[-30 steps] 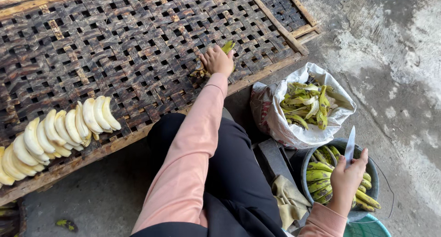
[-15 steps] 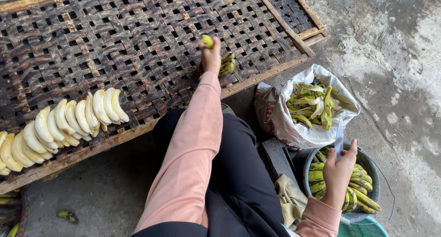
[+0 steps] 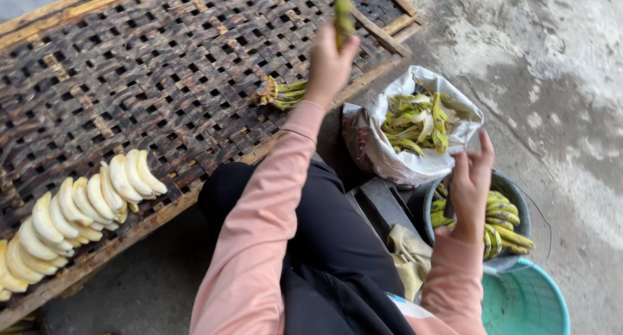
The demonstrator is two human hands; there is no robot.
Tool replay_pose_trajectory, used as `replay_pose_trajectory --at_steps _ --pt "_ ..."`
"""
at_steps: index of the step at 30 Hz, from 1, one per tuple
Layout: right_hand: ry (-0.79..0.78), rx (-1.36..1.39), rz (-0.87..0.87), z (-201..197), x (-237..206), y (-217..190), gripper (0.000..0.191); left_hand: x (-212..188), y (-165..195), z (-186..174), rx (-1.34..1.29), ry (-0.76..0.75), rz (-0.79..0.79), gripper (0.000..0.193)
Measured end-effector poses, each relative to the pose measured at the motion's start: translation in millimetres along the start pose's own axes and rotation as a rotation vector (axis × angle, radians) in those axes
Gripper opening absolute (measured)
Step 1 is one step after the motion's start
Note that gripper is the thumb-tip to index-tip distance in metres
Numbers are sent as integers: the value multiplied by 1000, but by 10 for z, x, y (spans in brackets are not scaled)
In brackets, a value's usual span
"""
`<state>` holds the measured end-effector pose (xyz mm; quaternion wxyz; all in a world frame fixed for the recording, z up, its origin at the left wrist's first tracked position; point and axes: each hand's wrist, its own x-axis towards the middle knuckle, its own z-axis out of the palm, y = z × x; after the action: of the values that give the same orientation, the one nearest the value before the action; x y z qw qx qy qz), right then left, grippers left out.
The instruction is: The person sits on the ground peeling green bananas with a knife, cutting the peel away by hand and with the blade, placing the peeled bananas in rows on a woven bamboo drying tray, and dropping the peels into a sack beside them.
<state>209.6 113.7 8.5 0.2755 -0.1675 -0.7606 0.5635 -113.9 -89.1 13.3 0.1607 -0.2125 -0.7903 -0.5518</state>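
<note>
My left hand [image 3: 328,65] is raised over the woven bamboo rack [image 3: 162,69], shut on a green banana [image 3: 342,20] that points upward. Just below that hand a small cluster of green bananas [image 3: 280,93] lies on the rack. My right hand [image 3: 470,179] hovers over a dark bucket [image 3: 516,189] of green bananas [image 3: 503,221]. It holds a knife [image 3: 449,208], of which only a dark sliver shows under the palm. A row of peeled pale bananas [image 3: 84,205] lies along the rack's near left edge.
A white bag [image 3: 389,160] of green peels [image 3: 415,124] stands open between the rack and the bucket. A teal plastic basket [image 3: 525,302] sits at the lower right. A dark block [image 3: 383,205] and a tan cloth [image 3: 409,254] lie beside my knee on the concrete floor.
My left hand has lifted a green banana off the cluster on the rack and raised it. My right hand has dropped from upright to over the bucket, so the knife blade no longer shows.
</note>
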Motion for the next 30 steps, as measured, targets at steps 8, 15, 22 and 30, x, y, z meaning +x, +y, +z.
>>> replay_pose_trajectory --at_steps 8,15,22,30 --pt "-246 193 -88 537 466 -694 60 -784 824 471 343 -28 446 38" --pt "-234 -144 -292 625 506 -499 55 -890 682 481 470 -46 672 35" --pt "35 -282 -327 774 504 -377 32 -1035 742 579 490 -39 745 34" --pt "-413 966 522 390 920 -6 35 -957 725 521 -475 -364 237 32"
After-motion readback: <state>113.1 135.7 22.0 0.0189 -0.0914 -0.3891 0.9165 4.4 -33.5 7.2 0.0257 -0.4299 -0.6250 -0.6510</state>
